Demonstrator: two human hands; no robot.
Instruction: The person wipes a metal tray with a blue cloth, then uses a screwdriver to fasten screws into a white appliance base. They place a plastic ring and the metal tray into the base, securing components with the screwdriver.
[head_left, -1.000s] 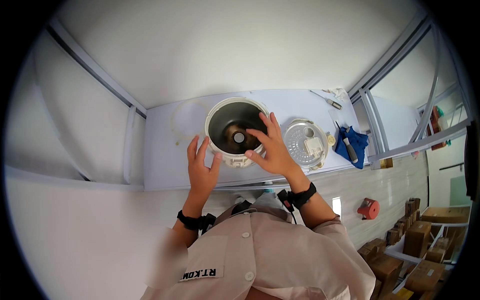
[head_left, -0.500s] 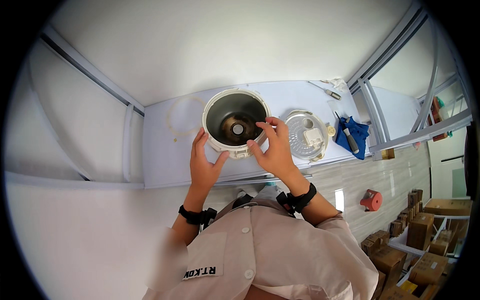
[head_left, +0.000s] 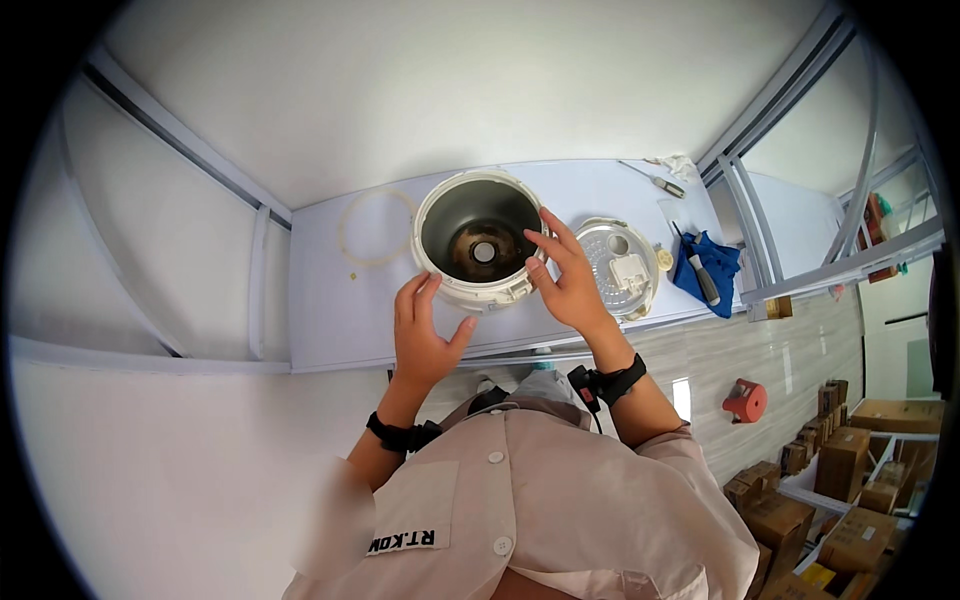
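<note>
A white rice cooker body [head_left: 420,262] stands upright on the table with its top uncovered. Inside it shows a dark grey wall, a brown-stained bottom and a round pale piece in the centre. My left hand [head_left: 425,340] is at the near left rim, its fingertips against the edge and the thumb held apart. At the right rim, my right hand [head_left: 572,285] has its fingertips over the edge and the thumb close to the near side, gripping it loosely. A round, partly clear lid [head_left: 603,262] with a white block on it lies just right of the cooker.
On the pale table [head_left: 330,320], a thin yellowish ring [head_left: 343,232] lies at the left. A screwdriver [head_left: 668,186] lies at the far right, and a second screwdriver [head_left: 706,283] rests on a blue cloth [head_left: 727,262]. A red stool [head_left: 745,400] and cardboard boxes [head_left: 775,520] stand on the floor.
The cooker body has turned counterclockwise, its front latch swinging from near centre toward the right. My right hand has shifted right along the rim, and my left hand slightly right and nearer me.
</note>
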